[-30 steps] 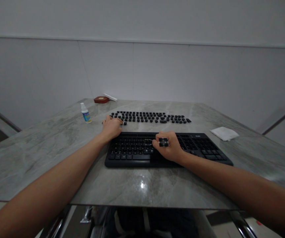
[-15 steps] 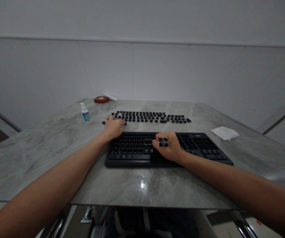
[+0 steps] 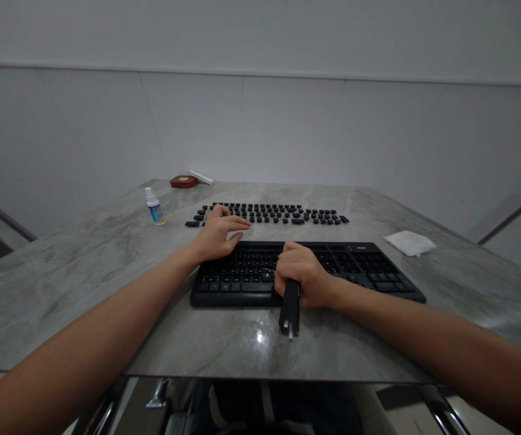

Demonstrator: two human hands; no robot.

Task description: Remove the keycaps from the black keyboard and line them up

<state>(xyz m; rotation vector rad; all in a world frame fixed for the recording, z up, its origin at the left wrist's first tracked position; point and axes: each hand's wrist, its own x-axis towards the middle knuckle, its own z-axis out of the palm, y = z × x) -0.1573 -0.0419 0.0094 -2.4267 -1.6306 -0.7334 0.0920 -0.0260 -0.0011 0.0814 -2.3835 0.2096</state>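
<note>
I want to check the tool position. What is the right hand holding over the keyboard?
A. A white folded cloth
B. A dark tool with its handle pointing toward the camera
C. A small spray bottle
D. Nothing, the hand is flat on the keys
B: the right hand is closed on a dark tool whose handle sticks out past the front edge of the keyboard.

Marble table [image 3: 106, 290] bearing keyboard [image 3: 355, 269], keycaps [image 3: 278, 212], bottle [image 3: 155, 207]

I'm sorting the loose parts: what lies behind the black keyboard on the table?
Behind the keyboard lie rows of loose black keycaps on the marble table. The left hand covers part of their near left end, so anything beneath it cannot be seen.
</note>
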